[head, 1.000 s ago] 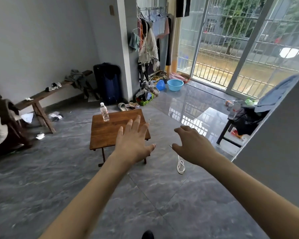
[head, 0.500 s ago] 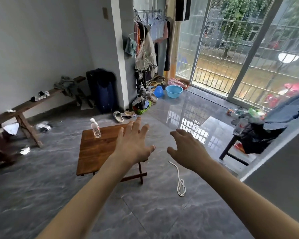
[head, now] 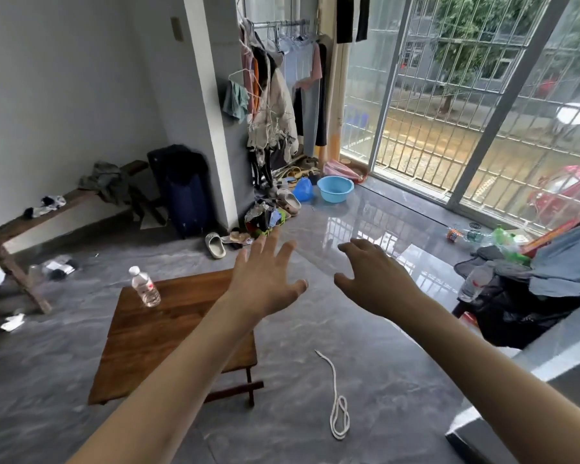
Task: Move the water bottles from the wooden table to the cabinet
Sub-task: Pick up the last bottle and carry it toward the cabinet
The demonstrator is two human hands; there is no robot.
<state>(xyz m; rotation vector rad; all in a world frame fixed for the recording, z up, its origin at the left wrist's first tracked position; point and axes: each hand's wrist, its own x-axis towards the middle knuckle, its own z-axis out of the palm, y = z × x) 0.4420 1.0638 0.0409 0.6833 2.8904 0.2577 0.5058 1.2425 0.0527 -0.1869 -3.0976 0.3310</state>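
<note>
One clear water bottle (head: 145, 291) with a white cap stands upright near the far left corner of the low wooden table (head: 154, 343). My left hand (head: 265, 279) is stretched out above the table's far right part, fingers spread and straight, holding nothing. My right hand (head: 374, 277) hovers over the floor to the right of the table, fingers loosely bent, empty. Both hands are well apart from the bottle. A grey-white cabinet edge (head: 529, 396) shows at the lower right.
A white rope (head: 337, 400) lies on the grey tile floor right of the table. A long wooden bench (head: 10, 229), a dark suitcase (head: 185, 192), a clothes rack (head: 282, 95) and a blue basin (head: 335, 189) stand further back. A cluttered stand with clothes and a bottle (head: 475, 283) is at right.
The view has come closer to the table, which now sits lower and larger in frame. Both hands stay outstretched and empty.
</note>
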